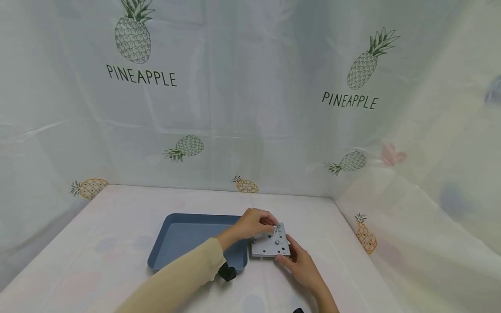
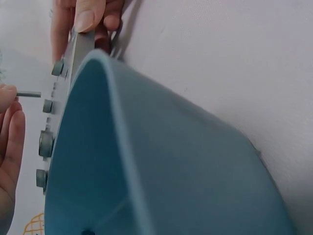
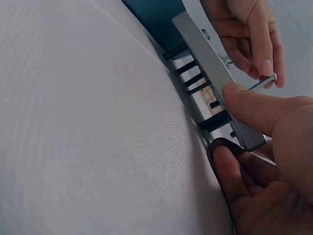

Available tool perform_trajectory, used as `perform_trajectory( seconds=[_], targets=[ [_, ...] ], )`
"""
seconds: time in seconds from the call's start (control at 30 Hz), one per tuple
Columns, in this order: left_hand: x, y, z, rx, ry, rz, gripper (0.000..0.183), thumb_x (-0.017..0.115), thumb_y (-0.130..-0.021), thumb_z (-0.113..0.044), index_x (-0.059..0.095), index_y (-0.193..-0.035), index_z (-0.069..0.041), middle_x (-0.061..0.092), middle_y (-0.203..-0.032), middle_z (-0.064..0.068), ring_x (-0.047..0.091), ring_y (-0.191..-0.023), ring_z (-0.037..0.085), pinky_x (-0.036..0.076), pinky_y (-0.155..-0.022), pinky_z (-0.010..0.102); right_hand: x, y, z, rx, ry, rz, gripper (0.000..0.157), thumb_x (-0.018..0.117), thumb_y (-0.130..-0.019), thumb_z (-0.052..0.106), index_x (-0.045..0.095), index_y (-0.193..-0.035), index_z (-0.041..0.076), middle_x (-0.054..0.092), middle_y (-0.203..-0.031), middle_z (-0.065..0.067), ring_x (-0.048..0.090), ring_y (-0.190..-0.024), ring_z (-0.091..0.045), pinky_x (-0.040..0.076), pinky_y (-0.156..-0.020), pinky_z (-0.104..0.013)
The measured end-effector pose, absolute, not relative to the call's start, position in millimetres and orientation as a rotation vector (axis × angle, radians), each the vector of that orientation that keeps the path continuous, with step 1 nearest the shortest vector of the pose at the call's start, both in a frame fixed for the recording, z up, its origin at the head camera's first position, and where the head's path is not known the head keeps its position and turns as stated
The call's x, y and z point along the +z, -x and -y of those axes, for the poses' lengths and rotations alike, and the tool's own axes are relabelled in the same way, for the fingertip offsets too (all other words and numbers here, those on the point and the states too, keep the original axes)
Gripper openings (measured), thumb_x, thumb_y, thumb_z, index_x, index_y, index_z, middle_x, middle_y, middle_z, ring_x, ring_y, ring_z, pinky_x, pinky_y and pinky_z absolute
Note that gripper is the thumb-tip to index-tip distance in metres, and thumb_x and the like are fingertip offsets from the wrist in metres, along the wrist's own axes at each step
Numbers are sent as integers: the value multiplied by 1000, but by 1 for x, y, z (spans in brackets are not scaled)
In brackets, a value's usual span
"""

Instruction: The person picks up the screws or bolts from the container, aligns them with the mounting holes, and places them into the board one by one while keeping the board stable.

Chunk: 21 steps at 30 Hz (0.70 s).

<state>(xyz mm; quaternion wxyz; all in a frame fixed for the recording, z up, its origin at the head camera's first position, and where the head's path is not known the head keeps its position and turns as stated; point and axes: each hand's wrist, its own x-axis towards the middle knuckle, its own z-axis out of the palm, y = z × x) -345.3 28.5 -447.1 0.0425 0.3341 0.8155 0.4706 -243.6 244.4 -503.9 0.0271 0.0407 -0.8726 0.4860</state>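
My left hand (image 1: pixel 250 224) is above a flat metal plate (image 1: pixel 264 248), its thumb and fingers pinching a slim metal bolt (image 3: pixel 264 83) near its head. In the left wrist view the bolt's shaft points toward the plate's face, apart from it. Several bolts stand in the plate, with bolt heads (image 2: pixel 46 143) on the upper face and dark shanks (image 3: pixel 215 121) sticking out below. My right hand (image 1: pixel 303 265) grips the plate's right edge, thumb on top and fingers lower down. Several open holes also show in the plate.
A blue tray (image 1: pixel 192 241) sits just left of the plate, under my left forearm. Its wall (image 2: pixel 186 147) fills much of the left wrist view. The white tablecloth (image 1: pixel 129 243) lies beneath everything, and a pineapple-print curtain (image 1: pixel 250 108) hangs behind.
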Motion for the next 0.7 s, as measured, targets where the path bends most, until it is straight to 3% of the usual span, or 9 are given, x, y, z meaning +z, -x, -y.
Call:
perform_trajectory(
  seconds=[0.7],
  targets=[
    [-448, 346, -48, 1311, -1109, -2479, 17, 79, -97, -11, 81, -113, -13, 80, -102, -7, 69, -91, -2, 55, -85, 21, -505, 244, -247, 1566, -167, 2672, 88, 84, -94, 29, 37, -162, -2, 71, -127, -13, 70, -106, -17, 56, -85, -24]
  ],
)
